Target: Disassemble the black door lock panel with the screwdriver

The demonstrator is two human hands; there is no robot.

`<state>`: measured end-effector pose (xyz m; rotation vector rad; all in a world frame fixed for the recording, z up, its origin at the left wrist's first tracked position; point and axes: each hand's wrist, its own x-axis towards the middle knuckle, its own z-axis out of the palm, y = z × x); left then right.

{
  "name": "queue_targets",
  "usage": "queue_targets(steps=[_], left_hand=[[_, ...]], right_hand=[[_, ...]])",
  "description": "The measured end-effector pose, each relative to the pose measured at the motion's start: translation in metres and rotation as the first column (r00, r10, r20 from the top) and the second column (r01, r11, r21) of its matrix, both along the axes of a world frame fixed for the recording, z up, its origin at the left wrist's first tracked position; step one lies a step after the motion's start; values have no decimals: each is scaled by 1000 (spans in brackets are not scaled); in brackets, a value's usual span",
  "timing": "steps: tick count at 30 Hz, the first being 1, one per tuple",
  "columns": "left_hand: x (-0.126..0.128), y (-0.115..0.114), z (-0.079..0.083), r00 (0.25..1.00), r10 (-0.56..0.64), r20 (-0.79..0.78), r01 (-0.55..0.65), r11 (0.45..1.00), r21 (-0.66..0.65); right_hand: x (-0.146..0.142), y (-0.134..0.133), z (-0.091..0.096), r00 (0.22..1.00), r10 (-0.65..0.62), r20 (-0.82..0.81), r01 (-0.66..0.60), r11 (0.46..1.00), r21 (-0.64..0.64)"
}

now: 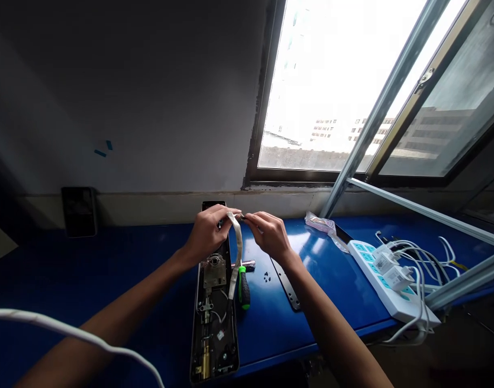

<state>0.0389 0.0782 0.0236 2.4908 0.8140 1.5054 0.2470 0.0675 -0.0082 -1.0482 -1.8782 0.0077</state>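
A long, narrow black lock housing lies open on the blue table, with brass and metal parts inside. From it rises a pale wrapped cable. My left hand is closed over the far part of the housing, pinching the cable near its upper end. Opposite it, my right hand is closed in a pinch at the cable's end. A tiny dark piece shows between the fingertips, too small to name. Beside the housing lie a green-and-black screwdriver and a shiny metal cylinder.
Several small dark screws lie near a black plate with holes. A white power strip with chargers and cables is at right, by a metal frame. A dark panel leans against the wall. A white cable crosses the lower left.
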Motion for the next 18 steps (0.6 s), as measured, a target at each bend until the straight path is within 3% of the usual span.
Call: queue_targets(steps=[5, 8, 11, 18], left_hand=[[17, 4, 9, 1000, -2, 32, 1, 1000, 15], [32, 9, 9, 1000, 5, -13, -4, 999, 34], [50, 16, 1, 995, 53, -81, -52, 998, 20], [84, 24, -19, 978, 70, -198, -84, 994, -64]], right_hand=[[20, -19, 12, 973, 4, -230, -27, 995, -96], [31, -39, 22, 940, 103, -326, -181, 958, -222], [39, -54, 26, 908, 159, -388, -290, 906, -309], [52, -54, 20, 848, 102, -520, -332, 867, -371]])
